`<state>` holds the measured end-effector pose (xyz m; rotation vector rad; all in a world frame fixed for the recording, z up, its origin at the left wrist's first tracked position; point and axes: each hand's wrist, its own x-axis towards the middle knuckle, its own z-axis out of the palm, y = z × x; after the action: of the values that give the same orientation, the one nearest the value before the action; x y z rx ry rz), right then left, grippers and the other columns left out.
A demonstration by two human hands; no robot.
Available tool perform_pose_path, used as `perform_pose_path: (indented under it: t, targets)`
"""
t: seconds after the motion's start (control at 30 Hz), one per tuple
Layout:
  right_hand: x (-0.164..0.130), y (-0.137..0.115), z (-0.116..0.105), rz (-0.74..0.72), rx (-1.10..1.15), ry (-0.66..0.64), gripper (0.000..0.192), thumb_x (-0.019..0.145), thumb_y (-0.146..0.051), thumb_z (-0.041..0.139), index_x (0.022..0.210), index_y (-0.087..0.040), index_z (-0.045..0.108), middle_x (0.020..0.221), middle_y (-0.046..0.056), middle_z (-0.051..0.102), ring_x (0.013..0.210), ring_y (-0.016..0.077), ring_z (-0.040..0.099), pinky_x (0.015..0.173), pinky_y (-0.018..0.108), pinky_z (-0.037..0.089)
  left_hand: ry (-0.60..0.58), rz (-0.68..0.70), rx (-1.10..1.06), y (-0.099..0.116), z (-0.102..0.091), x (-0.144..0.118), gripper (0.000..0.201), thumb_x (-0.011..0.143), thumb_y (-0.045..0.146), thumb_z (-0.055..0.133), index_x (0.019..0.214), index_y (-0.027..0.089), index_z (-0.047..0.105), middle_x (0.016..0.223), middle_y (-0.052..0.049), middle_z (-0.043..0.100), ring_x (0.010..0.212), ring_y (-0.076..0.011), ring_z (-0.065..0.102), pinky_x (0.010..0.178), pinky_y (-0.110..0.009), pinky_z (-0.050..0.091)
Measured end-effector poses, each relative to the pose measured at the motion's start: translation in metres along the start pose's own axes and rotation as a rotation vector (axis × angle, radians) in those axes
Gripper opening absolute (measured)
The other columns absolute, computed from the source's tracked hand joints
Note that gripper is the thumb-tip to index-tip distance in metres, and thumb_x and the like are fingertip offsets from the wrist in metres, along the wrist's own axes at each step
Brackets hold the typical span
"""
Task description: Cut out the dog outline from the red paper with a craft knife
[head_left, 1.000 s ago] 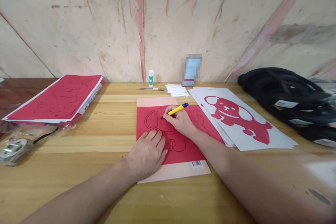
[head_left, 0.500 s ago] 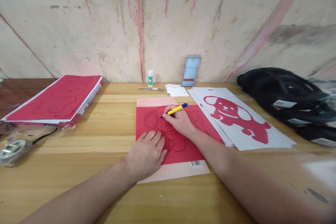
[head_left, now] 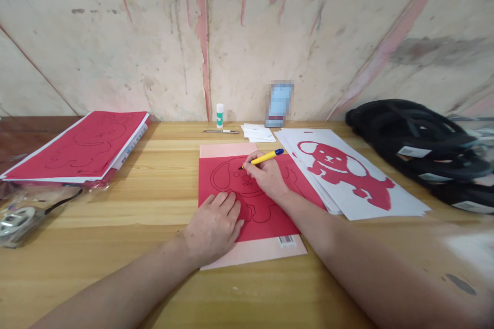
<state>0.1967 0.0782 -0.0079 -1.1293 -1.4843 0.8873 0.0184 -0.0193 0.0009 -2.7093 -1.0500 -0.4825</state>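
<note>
A yellow pen [head_left: 266, 157] with a blue end is pinched in my right hand [head_left: 267, 177], its dark tip at the face of a dog outline drawn on a red sheet [head_left: 257, 229]. One eye, a nose and a mouth show in black line. My left hand [head_left: 216, 223] lies flat on the sheet's lower left, fingers stretched out and holding nothing. Beneath the sheet is a pale pink pad or booklet [head_left: 266, 254] with a barcode. Part of the drawing is hidden under my right hand and forearm.
White sheets with a red dog cut-out [head_left: 339, 159] lie to the right, near a black bag-like object [head_left: 405, 139]. A red-topped paper stack [head_left: 81, 144] and a tape measure [head_left: 17, 223] are at left. Behind stand a glue stick [head_left: 219, 115], slim pen [head_left: 222, 131], paper scraps [head_left: 258, 132] and phone [head_left: 279, 105].
My right hand has shifted slightly right, and the pen is tilted lower, uncovering the nose and mouth lines. My left hand stays on the sheet. The whole view has moved a little.
</note>
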Motion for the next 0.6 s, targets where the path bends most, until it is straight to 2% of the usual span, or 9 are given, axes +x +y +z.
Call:
perform_pose_path:
  t: [0.2, 0.4, 0.5, 0.6]
  targets:
    - [0.003, -0.003, -0.001, 0.124, 0.257, 0.056, 0.016, 0.066, -0.031, 0.064, 0.070, -0.019, 0.054, 0.051, -0.005, 0.050, 0.047, 0.0084, 0.043, 0.047, 0.022, 0.031, 0.018, 0.009, 0.024, 0.000, 0.001, -0.001, 0.032, 0.093, 0.026, 0.042, 0.108, 0.008, 0.063, 0.109, -0.016, 0.066, 0.096, -0.0285, 0.059, 0.077, -0.042, 0.053]
    - [0.002, -0.010, -0.002, 0.171, 0.327, 0.026, 0.021, 0.062, -0.033, 0.068, 0.069, -0.018, 0.056, 0.053, -0.004, 0.053, 0.047, 0.0076, 0.043, 0.044, 0.021, 0.029, 0.092, 0.063, -0.017, 0.000, -0.005, 0.000, 0.027, 0.092, 0.023, 0.042, 0.106, 0.009, 0.061, 0.104, -0.016, 0.066, 0.094, -0.0287, 0.059, 0.076, -0.043, 0.052]
    - [0.000, -0.015, -0.003, 0.194, 0.356, 0.006, 0.022, 0.061, -0.034, 0.069, 0.069, -0.018, 0.055, 0.050, -0.005, 0.052, 0.044, 0.0070, 0.041, 0.042, 0.021, 0.027, 0.124, -0.036, -0.222, -0.003, -0.008, 0.000, 0.020, 0.092, 0.023, 0.045, 0.104, 0.014, 0.059, 0.095, -0.011, 0.067, 0.087, -0.0241, 0.060, 0.075, -0.039, 0.052]
    - [-0.005, -0.022, -0.001, 0.203, 0.360, -0.032, 0.023, 0.060, -0.033, 0.068, 0.068, -0.019, 0.053, 0.048, -0.006, 0.051, 0.042, 0.0065, 0.039, 0.042, 0.020, 0.027, 0.210, -0.271, -0.480, -0.010, -0.008, 0.002, 0.010, 0.089, 0.027, 0.054, 0.095, 0.019, 0.057, 0.088, -0.005, 0.065, 0.082, -0.0192, 0.060, 0.073, -0.033, 0.051]
